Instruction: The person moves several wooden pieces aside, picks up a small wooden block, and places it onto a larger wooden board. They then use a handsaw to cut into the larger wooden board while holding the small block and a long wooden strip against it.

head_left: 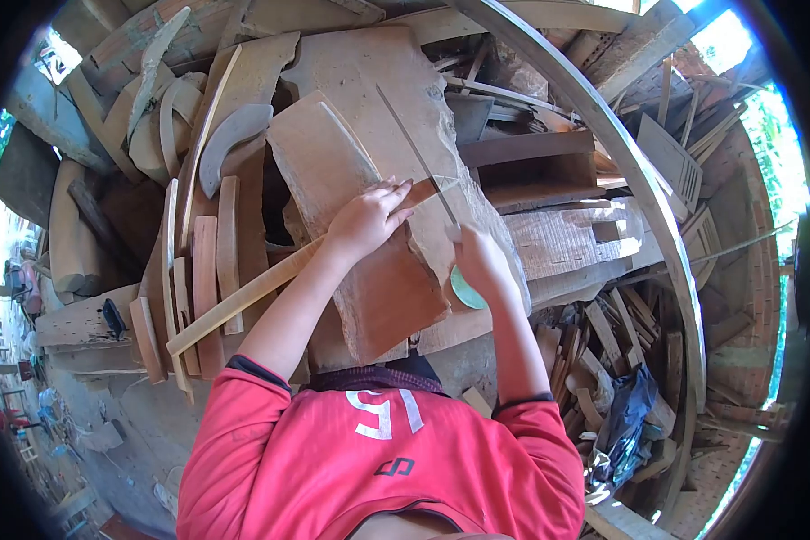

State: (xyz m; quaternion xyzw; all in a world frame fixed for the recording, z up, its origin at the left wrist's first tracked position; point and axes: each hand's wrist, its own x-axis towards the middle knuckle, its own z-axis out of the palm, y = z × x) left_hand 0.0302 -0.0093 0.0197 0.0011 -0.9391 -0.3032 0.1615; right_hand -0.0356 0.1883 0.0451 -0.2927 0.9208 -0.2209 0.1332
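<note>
My left hand (366, 220) lies on a large rough wooden slab (382, 297) and presses a long pale wooden lath (234, 304) against it; the lath's tip shows just past my fingers. Close to its right, my right hand (482, 261) grips a round green tape measure (467, 291). A thin straight tape (414, 148) runs from this hand up and left across a second, bigger slab (369, 72) behind. The hands are a few centimetres apart. My red shirt fills the bottom of the view.
Piles of offcuts surround the slabs: curved pieces (229, 139) and short boards (205, 288) at left, sticks and a dark plastic bag (625, 418) at right. A long bent wooden hoop (643, 180) arcs across the right. A brick wall (747, 225) stands at far right.
</note>
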